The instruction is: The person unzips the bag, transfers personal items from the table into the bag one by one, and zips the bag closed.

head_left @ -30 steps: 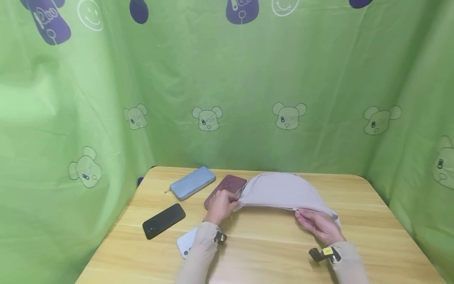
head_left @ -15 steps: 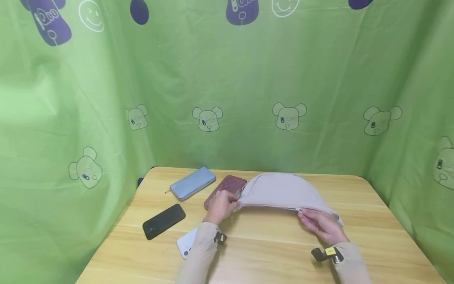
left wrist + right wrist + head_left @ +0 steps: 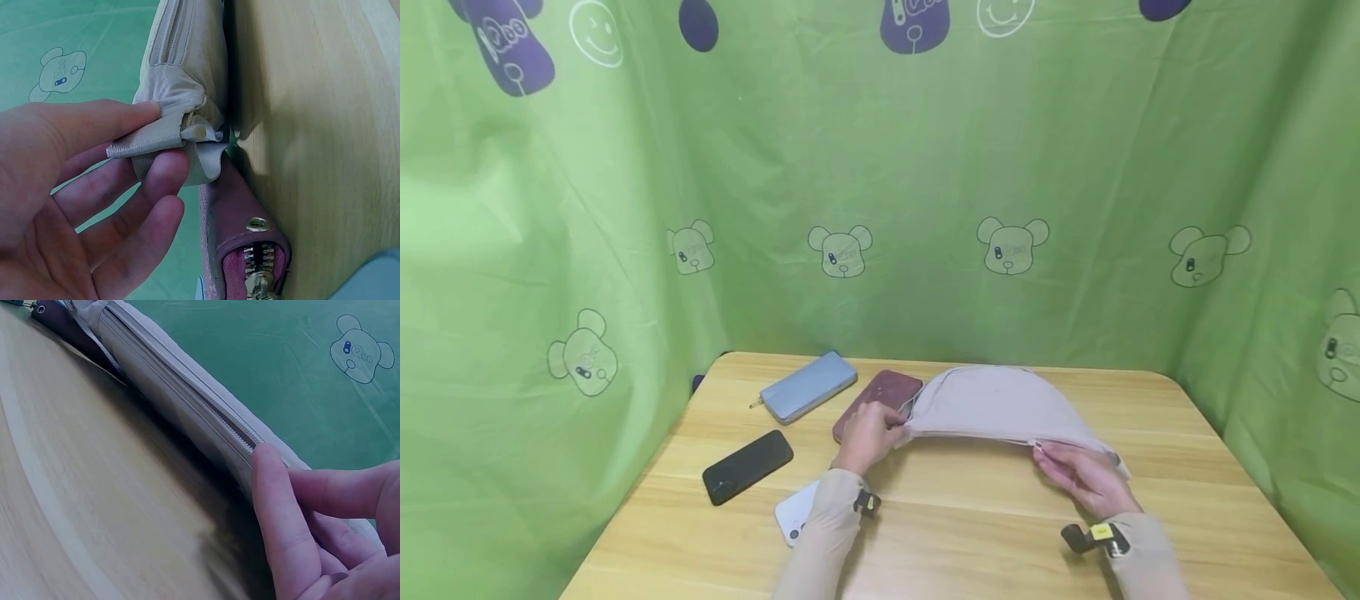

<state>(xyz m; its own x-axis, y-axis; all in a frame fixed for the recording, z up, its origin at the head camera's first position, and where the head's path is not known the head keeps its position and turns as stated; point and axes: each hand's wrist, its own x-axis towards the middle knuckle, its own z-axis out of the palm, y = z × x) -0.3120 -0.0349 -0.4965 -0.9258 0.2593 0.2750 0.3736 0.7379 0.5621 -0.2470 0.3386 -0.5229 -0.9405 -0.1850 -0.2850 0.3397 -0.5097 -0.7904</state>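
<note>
A pale crescent-shaped fabric bag (image 3: 1000,404) lies on the table with its zipped edge towards me. At its left end, my left hand (image 3: 867,435) pinches the webbing strap tab (image 3: 150,139) between thumb and index finger. My right hand (image 3: 1086,477) pinches the zip pull (image 3: 1036,445) on the bag's front edge; in the right wrist view the fingertips cover the pull. The zip (image 3: 187,387) shows a narrow gap between its teeth just beside those fingers. A dark red wallet (image 3: 887,392) with a metal zip lies partly behind my left hand.
Left of the bag are a light blue zip wallet (image 3: 808,387) and a black phone (image 3: 747,467). A white phone (image 3: 796,512) lies partly under the left sleeve. A green printed curtain (image 3: 925,167) surrounds the wooden table (image 3: 955,533).
My right hand has slid a little to the right along the bag's edge with the zip pull, mostly in the first half second. The left hand keeps its pinch in the same place.
</note>
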